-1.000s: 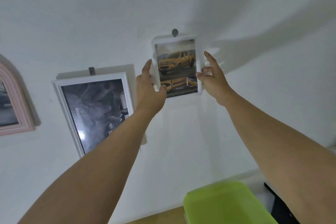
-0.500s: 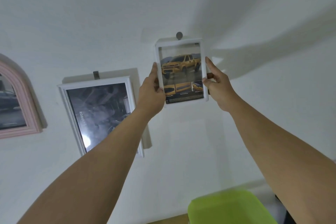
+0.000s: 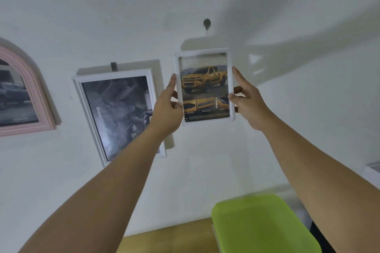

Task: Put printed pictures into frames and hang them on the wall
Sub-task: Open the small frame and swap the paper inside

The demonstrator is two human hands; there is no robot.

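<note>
Up on the white wall [image 3: 287, 109], two jobs look finished. The big white frame [image 3: 119, 113] with its dark print hangs from a clip. A pink arched frame [image 3: 30, 88] sits further left, sliced off by the picture's edge. Down low there's a lime-green plastic thing [image 3: 261, 226], blurred and cropped; lid or bin, hard to call.

Now the action: the small white frame [image 3: 205, 86], yellow pickup print already inside, is held up well below the wall hook [image 3: 206, 23], not on it. The left hand [image 3: 166, 109] grips its left edge, and the right hand [image 3: 246, 100] pinches the right edge, thumb on the front.

By the look of it, framing is done for this one and hanging is what's left. The frame's back and whatever hanger it carries are out of sight, and the print's small caption text can't be read.
</note>
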